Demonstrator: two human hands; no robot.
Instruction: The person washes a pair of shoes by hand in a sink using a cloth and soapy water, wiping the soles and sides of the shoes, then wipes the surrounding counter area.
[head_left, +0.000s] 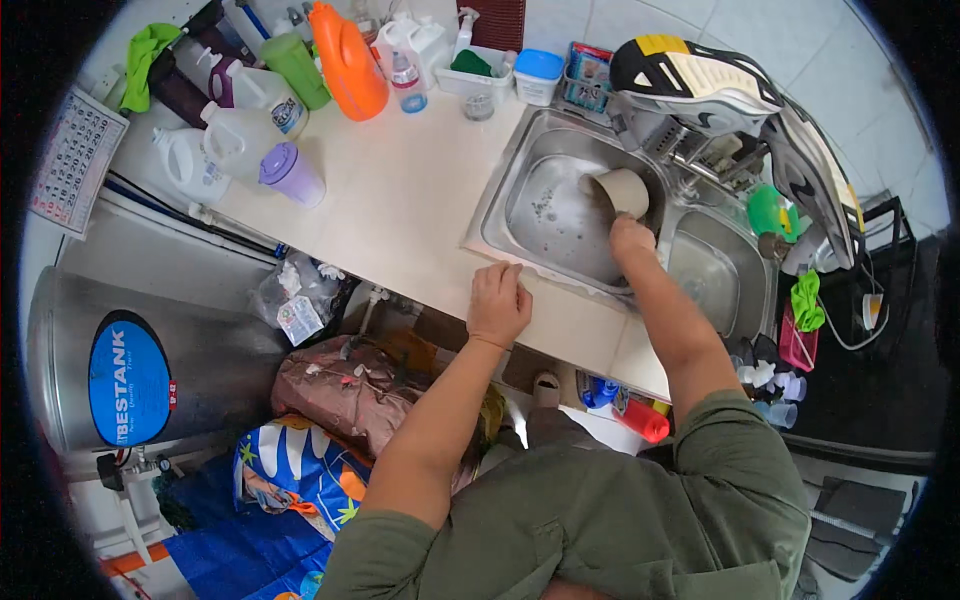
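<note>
My right hand (632, 238) grips the near side of a beige cup-like container (624, 192), which is tilted on its side over the larger basin of a stainless steel sink (562, 199). Its open end faces left, and the inside is mostly hidden. Dark bits lie scattered on the basin floor. My left hand (498, 304) rests at the front edge of the pale countertop (405, 202), left of the sink, fingers loosely curled; nothing shows in it. The smaller basin (701, 262) lies to the right, past my right forearm.
Along the wall stand an orange jug (349, 64), a spray bottle, a white tray (474, 79) and a blue-lidded tub (538, 75). A purple lidded cup (292, 174) stands on the counter's left. Shoes (697, 82) overhang the sink's back right. Bags (345, 390) fill the floor at left.
</note>
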